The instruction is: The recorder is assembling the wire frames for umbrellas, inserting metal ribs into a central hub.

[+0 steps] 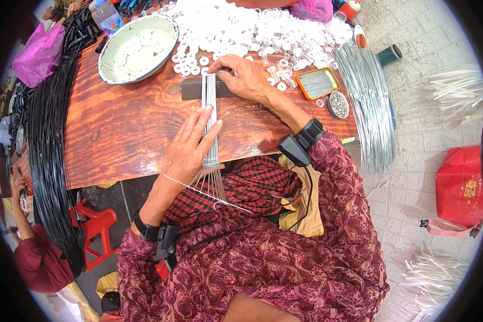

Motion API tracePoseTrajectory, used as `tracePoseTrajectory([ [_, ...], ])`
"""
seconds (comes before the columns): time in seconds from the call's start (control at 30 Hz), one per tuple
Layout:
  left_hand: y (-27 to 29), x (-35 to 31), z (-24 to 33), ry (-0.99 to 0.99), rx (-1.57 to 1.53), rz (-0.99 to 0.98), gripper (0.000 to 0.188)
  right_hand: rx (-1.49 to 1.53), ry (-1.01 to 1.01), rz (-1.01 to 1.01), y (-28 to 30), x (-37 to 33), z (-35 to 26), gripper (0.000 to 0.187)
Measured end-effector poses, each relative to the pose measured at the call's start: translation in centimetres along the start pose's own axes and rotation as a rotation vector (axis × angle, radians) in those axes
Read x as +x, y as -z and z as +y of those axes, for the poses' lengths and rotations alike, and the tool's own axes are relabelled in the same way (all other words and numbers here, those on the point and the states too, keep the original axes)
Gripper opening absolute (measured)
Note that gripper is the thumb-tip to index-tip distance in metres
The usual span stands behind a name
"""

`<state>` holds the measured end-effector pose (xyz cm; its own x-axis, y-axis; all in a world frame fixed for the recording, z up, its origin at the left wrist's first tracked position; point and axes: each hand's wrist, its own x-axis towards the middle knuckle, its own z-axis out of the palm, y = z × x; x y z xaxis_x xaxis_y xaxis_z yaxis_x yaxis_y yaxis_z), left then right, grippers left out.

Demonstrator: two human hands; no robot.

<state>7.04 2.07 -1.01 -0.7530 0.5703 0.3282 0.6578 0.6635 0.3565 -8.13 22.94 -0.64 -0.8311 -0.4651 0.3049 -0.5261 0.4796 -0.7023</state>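
Note:
A flat bundle of thin white rods (210, 92) lies lengthwise on the wooden table, its upper end over a dark block (192, 89). My left hand (185, 146) rests across the rods with its fingers stretched out. At the far end, my right hand (243, 78) has its fingers bent and pinched around the rod tips; what exactly sits between them is partly hidden. The near end of the bundle passes the table edge and fans into thin wires (216, 181) above my lap. Across my left wrist and lap slants a thin white rod (206, 195) with a small hook.
White plastic rings and clear pieces (263, 29) are heaped at the back, beside an enamel basin (138, 49). Right are an orange-rimmed tin (317, 83), a small bowl (338, 104) and silver wires (366, 107). Black rods (51, 129) hang left; another person's sleeve (43, 260) shows there.

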Motion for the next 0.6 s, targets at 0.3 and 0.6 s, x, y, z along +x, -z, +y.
tracePoseTrajectory([
  [0.3,-0.3,-0.1,-0.1,0.002,-0.002,0.01,0.096,-0.168,0.109,0.111,-0.9,-0.5,-0.6,0.018],
  [0.6,-0.3,-0.2,-0.3,-0.005,0.009,0.006,0.095,-0.027,0.129,0.094,-1.7,0.2,-0.7,0.028],
])
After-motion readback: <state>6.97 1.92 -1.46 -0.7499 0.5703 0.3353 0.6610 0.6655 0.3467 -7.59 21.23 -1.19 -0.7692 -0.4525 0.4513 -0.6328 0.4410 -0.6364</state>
